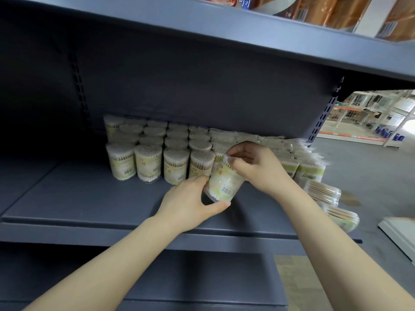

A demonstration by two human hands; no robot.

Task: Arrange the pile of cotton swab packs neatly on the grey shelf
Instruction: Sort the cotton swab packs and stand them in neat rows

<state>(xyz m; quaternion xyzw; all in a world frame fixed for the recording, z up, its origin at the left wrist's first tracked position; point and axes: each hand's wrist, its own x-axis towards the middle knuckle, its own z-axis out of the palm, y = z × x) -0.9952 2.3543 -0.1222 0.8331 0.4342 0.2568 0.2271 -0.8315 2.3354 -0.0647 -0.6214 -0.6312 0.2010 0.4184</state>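
A round clear cotton swab pack (224,182) with a barcode label hangs tilted above the grey shelf (89,198), just right of the front row. My left hand (193,203) grips its lower end between thumb and fingers. My right hand (253,164) pinches its top rim. Several upright packs (148,162) stand in neat rows at the back left of the shelf. A loose pile of flat swab packs (292,158) lies to the right, partly hidden behind my right hand.
Two flat packs (325,194) hang over the shelf's right end. The upper shelf (224,25) carries brown packaged goods. A slotted upright (323,117) marks the right end. A lower shelf (179,277) sits beneath. An aisle floor lies to the right.
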